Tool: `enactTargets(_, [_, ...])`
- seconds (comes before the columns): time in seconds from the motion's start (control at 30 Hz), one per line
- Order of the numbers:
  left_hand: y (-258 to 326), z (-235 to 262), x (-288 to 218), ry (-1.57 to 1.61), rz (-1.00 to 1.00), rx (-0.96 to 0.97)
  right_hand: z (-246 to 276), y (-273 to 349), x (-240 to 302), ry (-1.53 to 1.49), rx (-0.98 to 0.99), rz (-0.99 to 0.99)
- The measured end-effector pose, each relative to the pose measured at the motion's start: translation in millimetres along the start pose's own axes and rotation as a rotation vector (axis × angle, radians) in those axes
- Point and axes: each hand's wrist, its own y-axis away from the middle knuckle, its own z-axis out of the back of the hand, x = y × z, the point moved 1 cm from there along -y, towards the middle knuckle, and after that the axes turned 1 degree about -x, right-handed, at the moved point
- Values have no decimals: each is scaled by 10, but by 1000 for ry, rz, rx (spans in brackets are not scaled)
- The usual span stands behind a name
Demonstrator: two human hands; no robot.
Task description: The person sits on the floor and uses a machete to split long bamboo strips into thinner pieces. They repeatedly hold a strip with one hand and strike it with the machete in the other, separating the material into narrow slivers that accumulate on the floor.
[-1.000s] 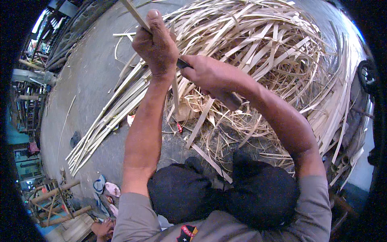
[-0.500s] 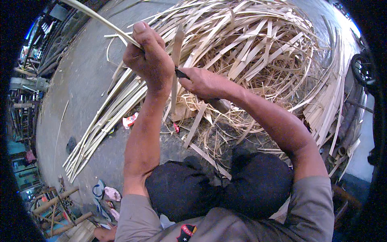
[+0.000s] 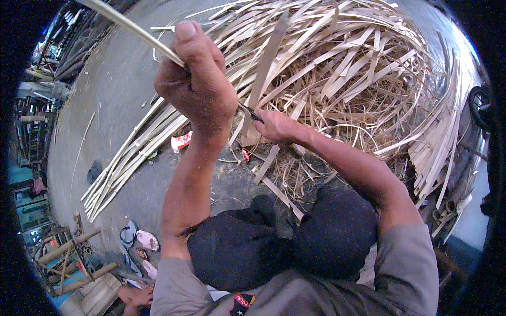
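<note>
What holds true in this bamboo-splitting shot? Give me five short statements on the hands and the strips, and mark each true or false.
1. The left hand has its grip closed on a long bamboo strip. True.
2. The right hand is empty and flat on the ground. False: it holds a dark blade, raised.
3. A big pile of loose strips lies ahead of the person. True.
4. A straight bundle of strips lies on the ground at the left. True.
5. The person's knees are covered in white cloth. False: the cloth is dark.
</note>
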Motion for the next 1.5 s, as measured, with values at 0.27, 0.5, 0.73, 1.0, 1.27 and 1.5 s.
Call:
enactTargets(0.27, [-91, 30, -39, -14, -22, 115, -496, 60, -122, 137, 56, 26])
enactTargets(0.5, [332, 615, 361, -158, 37, 123, -656, 146, 63, 155, 40, -105])
enactTargets(0.73, [710, 1294, 588, -216, 139, -153, -728, 581, 213, 101, 1, -173])
enactTargets(1.0, [790, 1296, 530, -242, 198, -272, -851, 571, 174, -121, 80, -174])
enactTargets(1.27, [843, 1078, 457, -352, 118, -375, -673, 551, 434, -291, 158, -112])
enactTargets(1.5, [795, 1041, 471, -454, 49, -217, -910, 440, -81, -42, 24, -246])
